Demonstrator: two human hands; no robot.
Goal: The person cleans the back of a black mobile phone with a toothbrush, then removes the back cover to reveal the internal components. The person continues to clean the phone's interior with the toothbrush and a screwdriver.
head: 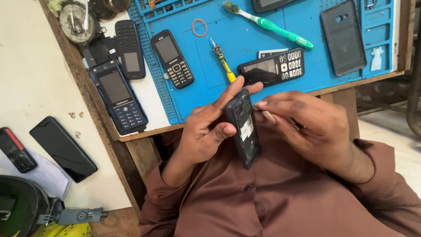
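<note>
My left hand [206, 129] grips a black keypad phone [243, 127] with its back cover off, held upright over my lap, back side facing me. My right hand [307, 125] pinches a small pale tool or pick [268, 116] against the phone's right edge near its top. Both hands hover just in front of the table's wooden edge. A brown sleeve covers each forearm.
On the blue work mat [245, 30] lie a black keypad phone [172, 58], another black phone [272, 67], a yellow screwdriver [224, 65], a green toothbrush [272, 25], a red rubber band [199, 27] and a dark back cover [343, 37]. Further phones [117, 94] lie at left.
</note>
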